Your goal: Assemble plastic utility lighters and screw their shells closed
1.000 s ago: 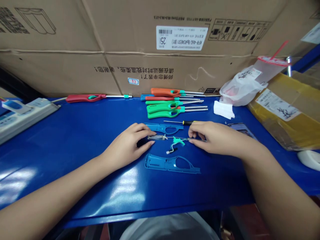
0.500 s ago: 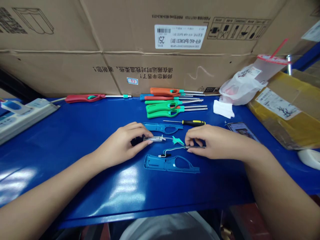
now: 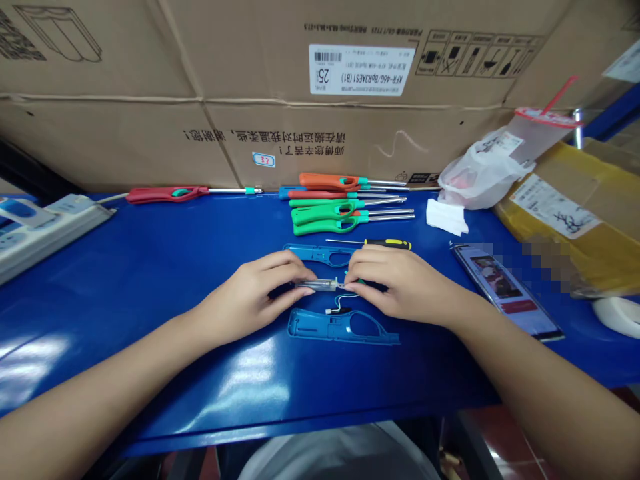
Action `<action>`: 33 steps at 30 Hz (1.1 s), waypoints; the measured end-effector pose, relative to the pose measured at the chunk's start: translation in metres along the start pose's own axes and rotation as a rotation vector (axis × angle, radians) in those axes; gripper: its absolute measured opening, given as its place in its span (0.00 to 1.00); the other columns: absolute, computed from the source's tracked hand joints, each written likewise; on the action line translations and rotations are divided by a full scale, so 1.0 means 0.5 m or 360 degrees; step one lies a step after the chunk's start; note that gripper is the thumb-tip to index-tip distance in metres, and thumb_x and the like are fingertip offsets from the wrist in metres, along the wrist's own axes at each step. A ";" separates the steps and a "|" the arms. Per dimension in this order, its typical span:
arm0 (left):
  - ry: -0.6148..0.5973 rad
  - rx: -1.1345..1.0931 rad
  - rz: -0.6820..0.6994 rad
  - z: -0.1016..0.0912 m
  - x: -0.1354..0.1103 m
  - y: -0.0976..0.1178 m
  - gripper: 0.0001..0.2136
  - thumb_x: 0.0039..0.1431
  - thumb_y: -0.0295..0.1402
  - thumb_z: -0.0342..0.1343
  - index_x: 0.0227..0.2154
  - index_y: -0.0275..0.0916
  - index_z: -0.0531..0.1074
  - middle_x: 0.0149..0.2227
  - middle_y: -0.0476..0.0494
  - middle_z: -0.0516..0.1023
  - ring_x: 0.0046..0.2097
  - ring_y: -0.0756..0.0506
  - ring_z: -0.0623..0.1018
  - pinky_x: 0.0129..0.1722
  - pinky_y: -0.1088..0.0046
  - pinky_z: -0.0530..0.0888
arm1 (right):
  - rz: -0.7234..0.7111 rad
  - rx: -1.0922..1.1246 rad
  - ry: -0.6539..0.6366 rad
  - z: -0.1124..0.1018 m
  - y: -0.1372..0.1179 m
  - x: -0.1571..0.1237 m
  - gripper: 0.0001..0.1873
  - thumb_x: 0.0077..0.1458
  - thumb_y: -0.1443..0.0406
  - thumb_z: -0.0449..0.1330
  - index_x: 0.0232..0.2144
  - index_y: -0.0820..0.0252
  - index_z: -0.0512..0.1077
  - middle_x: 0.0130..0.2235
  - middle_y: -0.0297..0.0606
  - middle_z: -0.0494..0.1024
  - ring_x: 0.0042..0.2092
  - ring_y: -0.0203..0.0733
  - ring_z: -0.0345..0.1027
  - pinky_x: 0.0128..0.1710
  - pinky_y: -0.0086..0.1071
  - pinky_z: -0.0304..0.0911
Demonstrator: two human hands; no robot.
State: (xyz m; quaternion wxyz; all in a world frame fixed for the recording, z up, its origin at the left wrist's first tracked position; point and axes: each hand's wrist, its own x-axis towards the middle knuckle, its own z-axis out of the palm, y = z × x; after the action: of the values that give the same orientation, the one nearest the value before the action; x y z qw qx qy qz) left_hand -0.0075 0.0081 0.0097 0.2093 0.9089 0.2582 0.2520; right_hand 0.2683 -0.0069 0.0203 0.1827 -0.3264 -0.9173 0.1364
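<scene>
My left hand [image 3: 260,290] is closed, pinching a clear lighter fuel tank [image 3: 324,285] between thumb and fingers. Its valve end points right, toward my right hand [image 3: 400,283], whose thumb and fingertips are pinched on the thin gas tube at that valve. My right fingers mostly hide the green plastic piece behind them. Below the tank, thin green and white wires [image 3: 346,297] lead to a small black part [image 3: 342,311]. One blue lighter shell half [image 3: 316,325] lies in front of my hands, inner side up; the other blue shell half [image 3: 313,254] lies just behind them.
A yellow-black screwdriver [image 3: 387,245] lies behind my right hand. Several green, red and orange lighters [image 3: 320,215] are piled farther back, with a red lighter [image 3: 167,194] apart. Left is a power strip [image 3: 60,220]; right are a phone [image 3: 505,287], white tissue [image 3: 447,217] and taped box [image 3: 575,227].
My right hand has moved left from the metal rod to the tank's valve end. My left hand and the tank have shifted slightly right. More of the phone shows.
</scene>
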 end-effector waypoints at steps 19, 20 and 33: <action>-0.0220 -0.0139 -0.0125 -0.020 -0.001 -0.017 0.08 0.69 0.34 0.58 0.43 0.39 0.80 0.42 0.43 0.82 0.42 0.47 0.81 0.44 0.73 0.77 | -0.0093 0.0093 -0.0209 -0.007 -0.004 0.001 0.10 0.66 0.69 0.57 0.32 0.60 0.74 0.34 0.36 0.76 0.38 0.40 0.68 0.40 0.35 0.63; -0.0210 -0.0106 -0.0142 -0.024 -0.001 -0.022 0.08 0.68 0.34 0.58 0.43 0.39 0.80 0.42 0.43 0.82 0.41 0.47 0.81 0.43 0.73 0.77 | -0.0086 0.0084 -0.0185 -0.008 -0.001 0.000 0.10 0.67 0.68 0.57 0.32 0.59 0.74 0.34 0.37 0.77 0.39 0.41 0.69 0.41 0.35 0.63; 0.0029 0.0387 -0.0080 -0.027 -0.004 -0.017 0.14 0.66 0.38 0.59 0.49 0.38 0.78 0.48 0.39 0.79 0.49 0.40 0.77 0.52 0.61 0.73 | 0.0126 -0.0094 0.0078 -0.013 0.016 -0.011 0.10 0.67 0.65 0.58 0.43 0.58 0.80 0.45 0.39 0.81 0.45 0.42 0.76 0.46 0.35 0.67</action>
State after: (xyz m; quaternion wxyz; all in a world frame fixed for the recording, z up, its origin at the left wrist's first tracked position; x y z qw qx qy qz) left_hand -0.0196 0.0172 0.0153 0.1014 0.9184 0.3115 0.2218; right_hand 0.2794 -0.0040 0.0216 0.1898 -0.3709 -0.9026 0.1082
